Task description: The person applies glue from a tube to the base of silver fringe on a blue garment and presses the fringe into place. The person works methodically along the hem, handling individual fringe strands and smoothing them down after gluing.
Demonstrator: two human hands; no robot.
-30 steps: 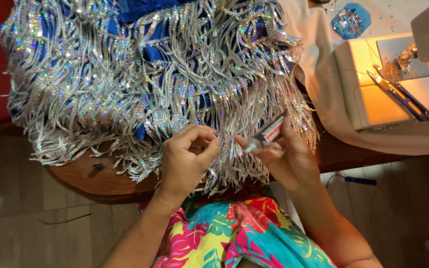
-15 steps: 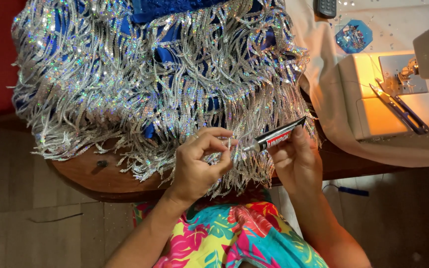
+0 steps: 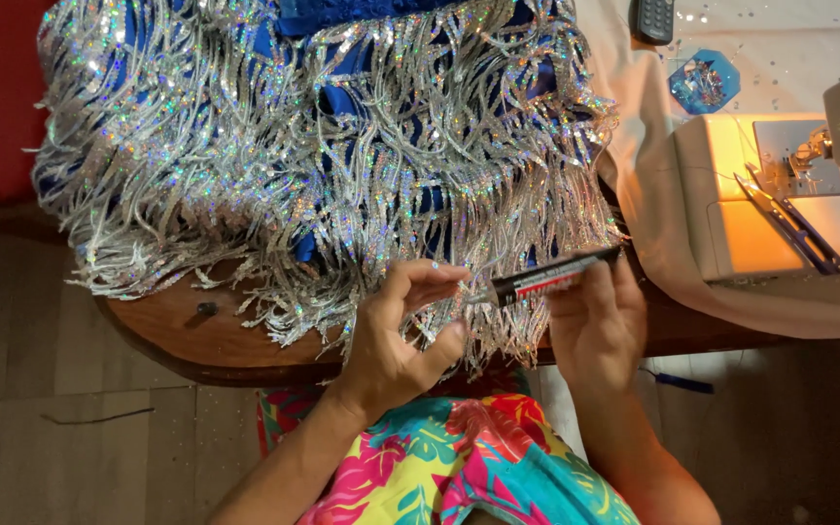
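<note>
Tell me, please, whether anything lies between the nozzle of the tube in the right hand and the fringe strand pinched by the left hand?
Nothing visible does. The tube in the right hand points straight at the fringe strand that the left hand pinches.

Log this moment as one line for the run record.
left hand: pinching strand of silver sequin fringe | right hand: holding glue tube, tip toward left fingers | wooden table: under fringe

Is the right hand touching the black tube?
Touching. The head view shows the right hand gripping the black tube, fingers wrapped around its rear end.
</note>
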